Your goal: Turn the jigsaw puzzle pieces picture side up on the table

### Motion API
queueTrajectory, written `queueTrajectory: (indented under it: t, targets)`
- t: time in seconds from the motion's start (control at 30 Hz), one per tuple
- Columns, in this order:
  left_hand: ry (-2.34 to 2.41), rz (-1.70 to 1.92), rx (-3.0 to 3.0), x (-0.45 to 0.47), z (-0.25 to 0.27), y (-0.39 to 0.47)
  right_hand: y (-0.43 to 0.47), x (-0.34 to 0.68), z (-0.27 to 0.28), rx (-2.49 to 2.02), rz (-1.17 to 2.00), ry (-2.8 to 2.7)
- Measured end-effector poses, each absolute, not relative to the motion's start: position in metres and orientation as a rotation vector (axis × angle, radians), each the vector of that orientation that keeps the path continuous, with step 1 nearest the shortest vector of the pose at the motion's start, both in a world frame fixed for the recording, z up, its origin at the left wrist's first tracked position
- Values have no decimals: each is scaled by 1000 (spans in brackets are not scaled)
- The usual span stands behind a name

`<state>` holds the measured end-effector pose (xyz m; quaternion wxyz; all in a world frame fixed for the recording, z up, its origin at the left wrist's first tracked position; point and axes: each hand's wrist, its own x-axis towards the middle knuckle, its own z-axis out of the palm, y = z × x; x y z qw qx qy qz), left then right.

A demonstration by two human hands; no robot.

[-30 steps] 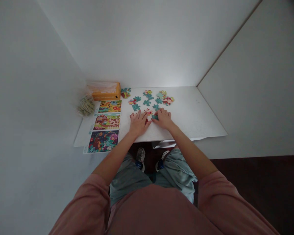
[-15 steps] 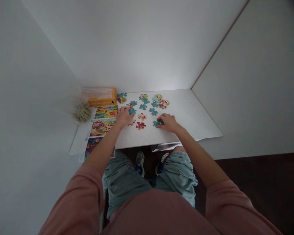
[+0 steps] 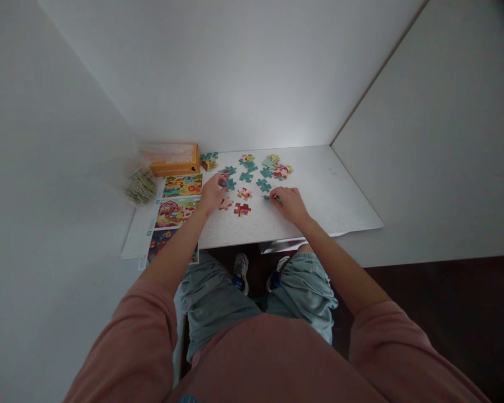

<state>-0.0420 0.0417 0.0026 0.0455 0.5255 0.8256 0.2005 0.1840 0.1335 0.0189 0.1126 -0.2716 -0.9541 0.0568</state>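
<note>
Several jigsaw pieces lie loose on a small white table (image 3: 336,196), some showing teal backs, some colourful fronts. My left hand (image 3: 212,194) pinches a red-and-teal puzzle piece (image 3: 223,181) just above the table's left middle. My right hand (image 3: 289,202) holds a teal puzzle piece (image 3: 271,197) at its fingertips, lifted on edge. Between my hands lie a red piece (image 3: 242,210), a pink piece (image 3: 244,193) and another reddish piece (image 3: 225,204). More teal pieces (image 3: 263,184) and colourful pieces (image 3: 279,169) sit further back.
A sheet of three picture cards (image 3: 176,208) lies along the table's left side. An orange box (image 3: 175,160) stands at the back left, a clear bag of pieces (image 3: 140,184) beside it. White walls close in left, back and right. My knees and shoes show below the table.
My hands parted from the table's middle. The left hand went left and back and picked up a piece. The right hand tilted its teal piece up off the table.
</note>
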Motion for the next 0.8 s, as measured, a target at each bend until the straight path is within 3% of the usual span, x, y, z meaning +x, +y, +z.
queueTrajectory:
  t: [0.17,0.47,0.8]
  targets:
    - [2491,583,1715,-34,13,24,118,197,21,-646,161,-2965]
    - [2458,511,1759,-24,-1,14,151,221,-13,-1024,115,-2704]
    - [2515,506,1781,-18,-2,13,178,213,-18,-953,406,-2709]
